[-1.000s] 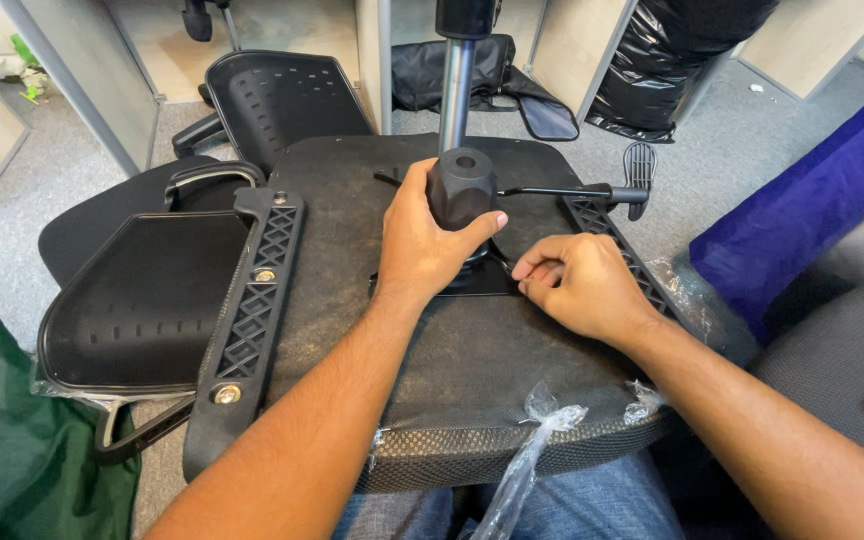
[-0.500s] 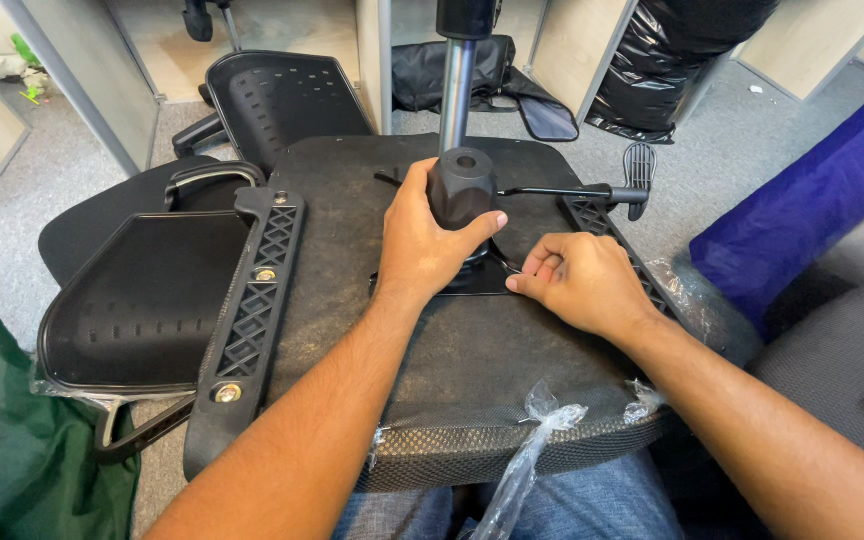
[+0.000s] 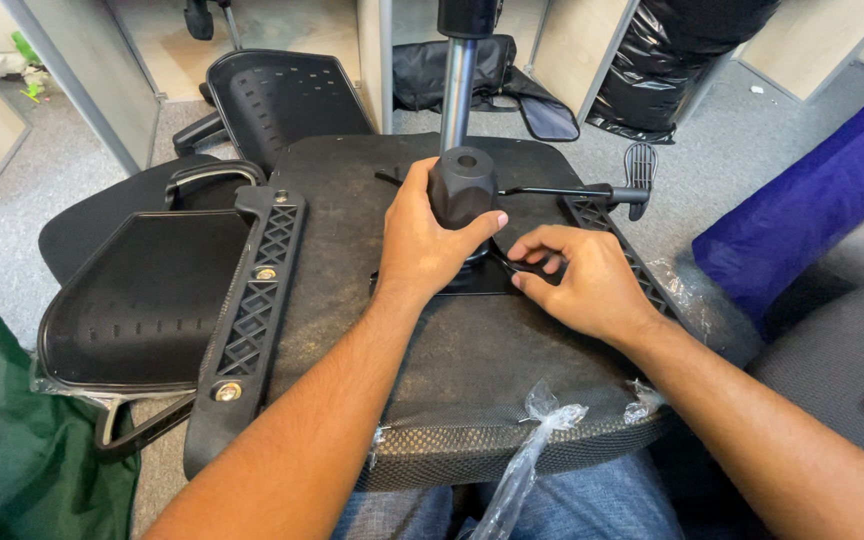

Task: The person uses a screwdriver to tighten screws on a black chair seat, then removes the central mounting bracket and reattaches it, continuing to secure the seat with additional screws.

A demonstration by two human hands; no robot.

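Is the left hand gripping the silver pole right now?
No, the left hand is wrapped around the black knob at the base of the silver pole, not the pole itself.

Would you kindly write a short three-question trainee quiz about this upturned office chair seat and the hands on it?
1. True or false: the left hand grips the black knob.
2. Which hand touches the mechanism plate beside the knob? A. left B. right
3. Fill in: a bolted black ___ runs along the seat's left edge.

Key: 1 true; 2 B; 3 armrest bracket.
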